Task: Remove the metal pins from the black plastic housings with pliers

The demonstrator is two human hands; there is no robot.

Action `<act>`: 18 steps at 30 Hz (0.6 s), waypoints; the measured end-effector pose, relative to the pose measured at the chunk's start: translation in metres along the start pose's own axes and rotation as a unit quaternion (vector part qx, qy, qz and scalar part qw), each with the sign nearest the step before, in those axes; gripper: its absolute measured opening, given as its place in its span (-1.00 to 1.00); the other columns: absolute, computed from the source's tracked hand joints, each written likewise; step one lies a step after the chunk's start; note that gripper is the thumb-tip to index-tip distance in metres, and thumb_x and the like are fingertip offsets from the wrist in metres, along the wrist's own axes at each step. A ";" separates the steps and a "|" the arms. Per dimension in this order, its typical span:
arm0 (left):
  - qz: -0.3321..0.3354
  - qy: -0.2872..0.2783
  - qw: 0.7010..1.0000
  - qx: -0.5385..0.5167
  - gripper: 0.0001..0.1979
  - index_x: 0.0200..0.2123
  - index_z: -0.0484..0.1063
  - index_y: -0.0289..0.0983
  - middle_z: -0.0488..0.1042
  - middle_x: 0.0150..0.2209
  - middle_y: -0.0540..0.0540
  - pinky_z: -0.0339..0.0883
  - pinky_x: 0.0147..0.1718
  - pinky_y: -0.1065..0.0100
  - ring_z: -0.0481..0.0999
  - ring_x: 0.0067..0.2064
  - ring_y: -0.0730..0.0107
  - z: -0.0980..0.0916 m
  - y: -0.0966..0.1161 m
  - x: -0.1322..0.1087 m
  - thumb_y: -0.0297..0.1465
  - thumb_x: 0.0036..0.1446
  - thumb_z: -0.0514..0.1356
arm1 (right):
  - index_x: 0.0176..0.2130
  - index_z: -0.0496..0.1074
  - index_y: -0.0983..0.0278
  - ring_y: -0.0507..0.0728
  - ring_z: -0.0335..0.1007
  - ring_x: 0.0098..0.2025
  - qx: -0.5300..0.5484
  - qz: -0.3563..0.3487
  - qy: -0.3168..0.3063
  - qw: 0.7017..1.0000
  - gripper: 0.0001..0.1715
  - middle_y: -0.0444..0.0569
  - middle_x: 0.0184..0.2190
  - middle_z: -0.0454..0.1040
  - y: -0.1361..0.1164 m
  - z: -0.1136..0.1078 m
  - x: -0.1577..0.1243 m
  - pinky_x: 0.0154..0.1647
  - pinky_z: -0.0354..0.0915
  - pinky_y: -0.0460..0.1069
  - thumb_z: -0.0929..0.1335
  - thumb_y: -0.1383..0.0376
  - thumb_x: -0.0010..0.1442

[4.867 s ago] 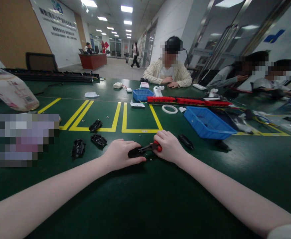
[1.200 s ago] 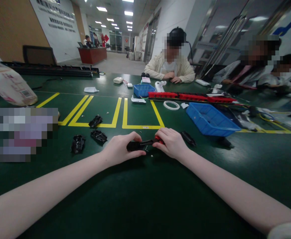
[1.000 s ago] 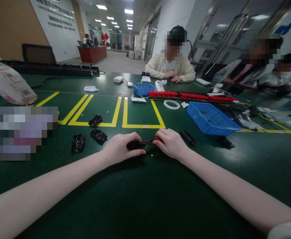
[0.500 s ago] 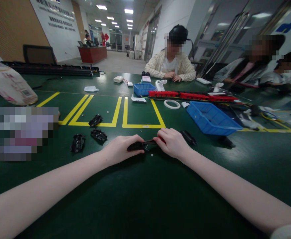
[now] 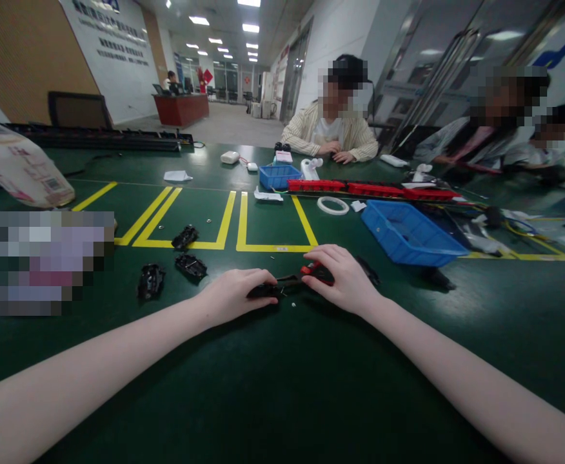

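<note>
My left hand (image 5: 231,295) lies closed over a small black plastic part (image 5: 262,291) on the green table (image 5: 282,386), pressing it down. My right hand (image 5: 345,280) is wrapped round the red handle of a screwdriver (image 5: 311,270), whose dark shaft points left into the black part. A tiny pale screw (image 5: 293,304) lies on the table just in front of the two hands.
Three more black parts (image 5: 191,266) lie left of my hands near yellow floor-tape lines (image 5: 238,222). A blue bin (image 5: 408,235) stands at the right, a smaller blue bin (image 5: 277,175) and red trays (image 5: 369,189) farther back. Other people sit across the table.
My right hand has shifted slightly right and its fingers have loosened, so more of the red handle shows. My left hand has flattened lower over the black part.
</note>
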State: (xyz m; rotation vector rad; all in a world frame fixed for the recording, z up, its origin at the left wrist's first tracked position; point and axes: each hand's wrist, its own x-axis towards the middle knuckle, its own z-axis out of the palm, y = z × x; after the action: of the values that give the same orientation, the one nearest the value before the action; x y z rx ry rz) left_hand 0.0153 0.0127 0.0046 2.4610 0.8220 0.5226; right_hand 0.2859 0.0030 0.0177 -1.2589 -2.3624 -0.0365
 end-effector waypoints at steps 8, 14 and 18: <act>-0.021 0.000 1.000 0.002 -0.72 -0.03 0.38 -0.21 0.51 -0.08 -0.08 0.48 -0.17 0.22 0.55 -0.11 0.27 -0.002 0.002 0.001 -0.22 0.25 0.16 | 0.29 0.11 0.23 0.32 0.23 0.17 0.004 0.069 -0.098 0.993 -0.14 0.17 0.18 0.27 0.031 -0.014 -0.043 0.13 0.25 0.26 0.34 -0.08 0.16; -0.025 0.000 0.999 0.041 -0.70 0.01 0.36 -0.19 0.46 -0.01 -0.08 0.44 -0.08 0.14 0.49 -0.02 0.22 -0.005 0.005 -0.004 -0.26 0.22 0.20 | 0.07 0.34 0.29 0.32 0.32 0.01 -0.002 0.104 -0.081 0.991 -0.22 0.16 0.00 0.38 0.016 -0.012 -0.037 -0.01 0.34 0.24 0.38 -0.15 0.05; -0.003 -0.003 0.999 0.049 -0.71 0.05 0.34 -0.19 0.44 0.04 -0.11 0.38 0.03 0.11 0.43 0.06 0.23 -0.011 0.009 -0.012 -0.36 0.26 0.16 | 0.07 0.34 0.28 0.29 0.35 0.01 0.017 0.117 -0.048 0.992 -0.33 0.13 -0.02 0.39 0.009 -0.016 -0.050 0.01 0.35 0.21 0.37 -0.06 0.11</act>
State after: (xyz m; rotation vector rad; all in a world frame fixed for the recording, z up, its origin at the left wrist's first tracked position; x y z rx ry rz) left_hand 0.0053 0.0025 0.0162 2.5468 0.8702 0.4837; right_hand 0.3231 -0.0346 0.0102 -1.5443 -2.2678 0.1404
